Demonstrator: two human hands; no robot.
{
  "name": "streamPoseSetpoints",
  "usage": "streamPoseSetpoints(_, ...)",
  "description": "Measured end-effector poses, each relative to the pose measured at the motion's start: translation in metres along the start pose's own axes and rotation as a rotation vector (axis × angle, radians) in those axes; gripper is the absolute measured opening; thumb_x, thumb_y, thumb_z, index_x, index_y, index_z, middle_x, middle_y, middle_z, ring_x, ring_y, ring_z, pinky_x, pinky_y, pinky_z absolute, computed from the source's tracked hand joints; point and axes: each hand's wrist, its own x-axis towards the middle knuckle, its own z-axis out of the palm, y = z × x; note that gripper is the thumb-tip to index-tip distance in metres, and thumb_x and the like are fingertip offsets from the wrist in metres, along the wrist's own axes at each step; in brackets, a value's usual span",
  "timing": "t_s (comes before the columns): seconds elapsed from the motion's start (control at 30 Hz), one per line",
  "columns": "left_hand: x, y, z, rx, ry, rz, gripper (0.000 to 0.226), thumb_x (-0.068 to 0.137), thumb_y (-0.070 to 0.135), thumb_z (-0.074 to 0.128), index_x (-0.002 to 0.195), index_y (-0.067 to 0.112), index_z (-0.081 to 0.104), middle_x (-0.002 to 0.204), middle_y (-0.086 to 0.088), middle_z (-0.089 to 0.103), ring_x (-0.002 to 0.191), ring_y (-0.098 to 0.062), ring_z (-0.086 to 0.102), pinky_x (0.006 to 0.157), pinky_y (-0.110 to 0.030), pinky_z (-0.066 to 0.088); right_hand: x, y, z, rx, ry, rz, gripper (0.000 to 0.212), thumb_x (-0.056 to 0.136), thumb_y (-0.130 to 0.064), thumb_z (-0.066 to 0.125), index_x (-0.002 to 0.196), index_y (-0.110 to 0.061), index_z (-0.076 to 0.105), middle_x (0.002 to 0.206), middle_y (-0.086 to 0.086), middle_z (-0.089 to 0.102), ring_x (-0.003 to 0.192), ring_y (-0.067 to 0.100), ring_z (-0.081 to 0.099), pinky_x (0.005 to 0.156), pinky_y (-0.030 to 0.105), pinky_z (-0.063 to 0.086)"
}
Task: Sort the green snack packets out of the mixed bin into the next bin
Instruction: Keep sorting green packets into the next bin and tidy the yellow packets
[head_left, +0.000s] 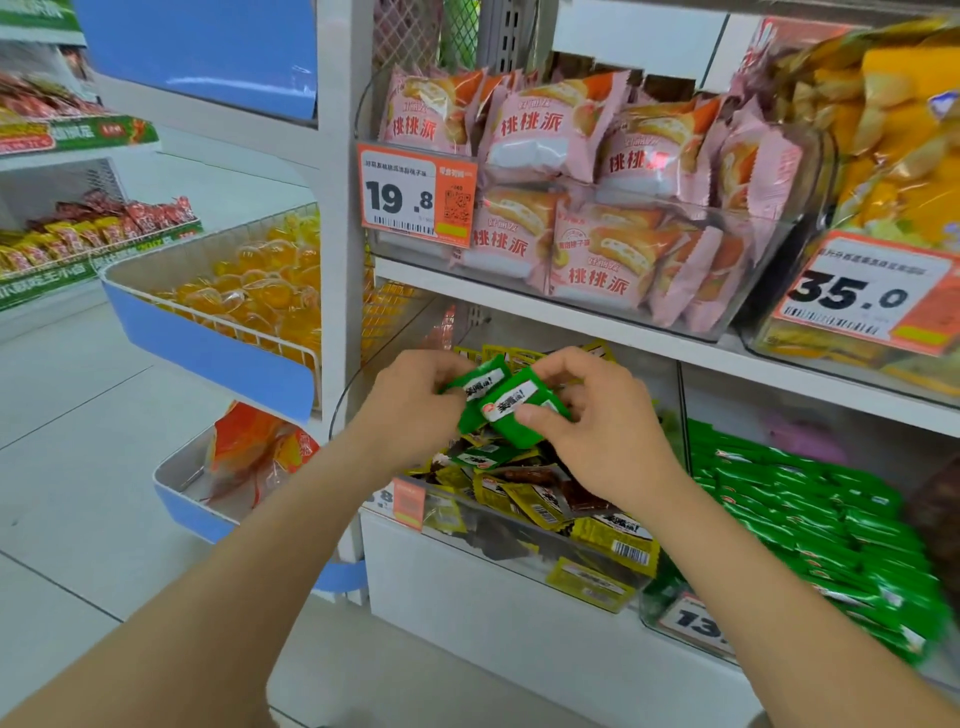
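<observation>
Over the mixed bin (483, 545), the left hand (415, 400) and right hand (597, 431) curl their fingers (535, 415) to pinch a small bunch of green packets (511, 410) between them. A loose pinch could drop one among the yellow and brown packets (535, 501) below the fingers, or short of the next bin (655, 603) to their right. Packet print is blurred; above the fingers, pink bags (540, 135) read 桃桃派, with price tags 19.8 (415, 200) and 35.0 (862, 296)

Both bare forearms are reaching forward and converging. The left hand (415, 400) and right hand (597, 431) are pinching green snack packets (506, 402) with curled fingers.
</observation>
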Motion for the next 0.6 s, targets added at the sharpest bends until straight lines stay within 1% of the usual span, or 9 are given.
streamPoseSetpoints(0.07, -0.006, 0.009, -0.004, -0.262, -0.14, -0.075, 0.024, 0.103, 0.008, 0.057, 0.107, 0.019, 0.078, 0.1, -0.002, 0.078, 0.092, -0.015, 0.077, 0.082, -0.033, 0.064, 0.002, -0.003, 0.007, 0.036, 0.077, 0.007, 0.031, 0.079, -0.028, 0.09, 0.099, -0.036, 0.069, 0.09, -0.016, 0.073, 0.082, 0.007, 0.071, 0.076, 0.041, 0.062)
streamPoseSetpoints(0.13, -0.01, 0.012, -0.009, -0.254, -0.179, -0.054, 0.012, 0.099, 0.02, 0.069, 0.107, 0.017, 0.077, 0.1, -0.002, 0.078, 0.092, -0.013, 0.077, 0.08, -0.031, 0.064, 0.005, -0.007, 0.012, 0.022, 0.148, 0.036, 0.037, 0.073, -0.04, 0.093, 0.101, -0.031, 0.071, 0.086, -0.014, 0.07, 0.074, 0.005, 0.068, 0.072, 0.032, 0.06)
streamPoseSetpoints(0.23, -0.009, 0.0, -0.015, -0.131, -0.008, -0.05, 0.007, 0.095, 0.017, 0.075, 0.1, 0.022, 0.074, 0.096, -0.001, 0.078, 0.084, -0.018, 0.078, 0.075, -0.041, 0.066, 0.011, -0.01, 0.017, 0.0, 0.091, 0.046, 0.034, 0.08, -0.036, 0.089, 0.105, -0.028, 0.067, 0.083, -0.012, 0.069, 0.071, 0.001, 0.065, 0.065, 0.019, 0.054)
streamPoseSetpoints(0.3, -0.007, -0.008, -0.019, 0.082, 0.214, -0.037, 0.011, 0.096, 0.017, 0.069, 0.099, 0.027, 0.069, 0.092, 0.001, 0.076, 0.078, -0.021, 0.075, 0.064, -0.036, 0.061, 0.01, -0.008, 0.02, -0.08, -0.08, -0.035, 0.023, 0.088, -0.015, 0.077, 0.107, -0.025, 0.069, 0.088, -0.012, 0.071, 0.079, 0.002, 0.066, 0.074, 0.024, 0.056)
streamPoseSetpoints(0.33, -0.006, -0.01, -0.021, 0.2, 0.305, -0.026, 0.011, 0.096, 0.018, 0.066, 0.105, 0.024, 0.068, 0.092, 0.002, 0.074, 0.079, -0.022, 0.072, 0.058, -0.029, 0.053, 0.008, -0.007, 0.022, -0.194, -0.204, -0.116, 0.028, 0.088, -0.01, 0.072, 0.112, -0.025, 0.071, 0.097, -0.013, 0.073, 0.089, 0.002, 0.066, 0.083, 0.029, 0.056)
streamPoseSetpoints(0.4, -0.006, -0.012, -0.025, 0.28, 0.4, -0.031, 0.022, 0.096, 0.017, 0.063, 0.118, 0.016, 0.062, 0.096, -0.001, 0.071, 0.081, -0.022, 0.065, 0.051, -0.021, 0.039, 0.003, -0.002, 0.032, -0.443, -0.423, -0.266, 0.042, 0.09, -0.015, 0.068, 0.129, -0.03, 0.068, 0.118, -0.008, 0.071, 0.113, 0.013, 0.06, 0.102, 0.038, 0.05)
streamPoseSetpoints(0.43, -0.005, -0.013, -0.026, 0.278, 0.407, -0.048, 0.025, 0.097, 0.017, 0.063, 0.122, 0.014, 0.06, 0.098, -0.003, 0.07, 0.08, -0.022, 0.062, 0.05, -0.019, 0.036, 0.003, -0.002, 0.038, -0.537, -0.484, -0.297, 0.044, 0.094, -0.022, 0.068, 0.137, -0.031, 0.063, 0.122, -0.004, 0.069, 0.118, 0.019, 0.056, 0.105, 0.041, 0.046)
streamPoseSetpoints(0.53, -0.002, -0.017, -0.026, 0.322, 0.369, -0.092, 0.026, 0.099, 0.015, 0.06, 0.124, 0.01, 0.056, 0.105, -0.009, 0.069, 0.085, -0.023, 0.057, 0.05, -0.018, 0.033, 0.006, -0.003, 0.053, -0.779, -0.468, -0.406, 0.035, 0.099, -0.034, 0.066, 0.134, -0.032, 0.064, 0.111, 0.003, 0.069, 0.114, 0.026, 0.053, 0.095, 0.042, 0.04)
streamPoseSetpoints(0.6, 0.0, -0.019, -0.025, 0.347, 0.346, -0.095, 0.025, 0.1, 0.014, 0.059, 0.124, 0.008, 0.055, 0.113, -0.016, 0.069, 0.092, -0.03, 0.061, 0.056, -0.025, 0.042, 0.009, -0.007, 0.06, -0.874, -0.387, -0.465, 0.026, 0.098, -0.031, 0.065, 0.122, -0.035, 0.07, 0.099, 0.001, 0.069, 0.106, 0.025, 0.056, 0.084, 0.039, 0.034)
